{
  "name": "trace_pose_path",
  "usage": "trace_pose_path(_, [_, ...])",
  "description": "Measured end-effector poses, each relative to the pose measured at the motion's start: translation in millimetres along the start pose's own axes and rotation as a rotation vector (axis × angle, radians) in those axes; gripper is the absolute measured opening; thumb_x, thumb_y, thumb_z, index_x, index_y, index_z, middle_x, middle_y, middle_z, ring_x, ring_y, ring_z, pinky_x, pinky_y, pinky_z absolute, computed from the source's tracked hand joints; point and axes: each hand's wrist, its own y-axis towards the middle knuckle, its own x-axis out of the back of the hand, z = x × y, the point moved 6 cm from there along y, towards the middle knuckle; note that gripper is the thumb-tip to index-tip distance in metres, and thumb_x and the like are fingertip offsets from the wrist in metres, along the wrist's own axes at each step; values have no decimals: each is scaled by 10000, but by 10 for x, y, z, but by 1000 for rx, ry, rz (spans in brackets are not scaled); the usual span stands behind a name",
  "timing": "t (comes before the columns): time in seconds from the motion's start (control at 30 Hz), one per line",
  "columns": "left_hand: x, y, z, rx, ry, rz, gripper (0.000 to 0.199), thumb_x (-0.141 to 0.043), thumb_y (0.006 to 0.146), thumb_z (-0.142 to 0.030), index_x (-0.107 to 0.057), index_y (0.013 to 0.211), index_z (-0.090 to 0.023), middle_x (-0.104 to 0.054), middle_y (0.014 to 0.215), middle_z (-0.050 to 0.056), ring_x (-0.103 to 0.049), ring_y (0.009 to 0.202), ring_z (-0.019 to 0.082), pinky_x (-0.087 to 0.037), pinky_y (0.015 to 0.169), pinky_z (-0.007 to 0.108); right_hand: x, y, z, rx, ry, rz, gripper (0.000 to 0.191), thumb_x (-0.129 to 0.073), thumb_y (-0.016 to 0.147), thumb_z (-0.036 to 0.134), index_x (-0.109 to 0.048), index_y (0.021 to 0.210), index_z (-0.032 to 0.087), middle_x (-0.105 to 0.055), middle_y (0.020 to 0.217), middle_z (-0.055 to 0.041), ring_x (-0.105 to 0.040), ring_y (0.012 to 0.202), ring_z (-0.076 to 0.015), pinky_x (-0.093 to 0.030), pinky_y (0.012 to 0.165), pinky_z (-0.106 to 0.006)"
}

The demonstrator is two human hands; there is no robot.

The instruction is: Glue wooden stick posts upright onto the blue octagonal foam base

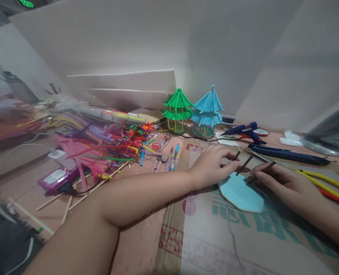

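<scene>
A light blue, many-sided board lies flat on the cardboard, with short brown sticks standing near its far edge. My left hand reaches in from the left, its thumb and fingers closed around one stick at the board's far left. Another brown stick stands between my two hands. On the board's right side my right hand pinches a brown stick, which tilts. The lower ends of the held sticks are hidden by my fingers.
Behind stand a green model pavilion and a blue one. A glue gun and a dark blue utility knife lie at the right, near yellow-handled pliers. Colourful pipe cleaners and a purple power adapter occupy the left.
</scene>
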Motion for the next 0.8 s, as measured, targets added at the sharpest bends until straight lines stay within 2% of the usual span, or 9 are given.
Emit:
trace_pose_path(0.2, [25,-10,-22,5,-16,-16,224,-659,918,-329,-644,1077,-172,-695,1157,79,-622,1128,227,-462,1017,354,57,97,-245,-16,-73,-55,544,-612,749,735,-690,919,224,-744,846,-71,-688,751,-249,-547,696,-351])
trace_pose_path(0.3, [31,-10,-32,12,-13,-10,247,-668,914,-318,-645,1099,-156,-698,1144,91,-625,1122,236,-466,1010,360,43,106,-211,-12,44,-57,569,-667,701,744,-675,942,229,-743,872,-67,-697,791,-242,-556,708,-321])
trace_pose_path(0.43, [31,-9,-40,11,-8,-6,245,-661,919,-323,-645,1105,-164,-698,1150,91,-624,1130,242,-472,1004,372,30,79,-151,-35,157,-74,600,-706,663,762,-663,943,234,-704,786,-39,-655,681,-187,-527,594,-251])
trace_pose_path(0.63, [14,-10,-29,16,0,7,216,-659,918,-323,-662,1063,-162,-702,1151,89,-623,1136,235,-467,1022,366,40,61,-212,-59,144,-71,584,-694,686,764,-664,913,227,-662,721,-24,-578,599,-151,-481,528,-234])
trace_pose_path(0.8, [9,-5,-8,30,13,7,183,-651,926,-345,-669,1026,-193,-706,1123,67,-625,1125,225,-468,1018,364,29,47,-145,-37,108,-87,622,-667,668,805,-660,881,221,-651,665,-30,-565,547,-154,-471,486,-245])
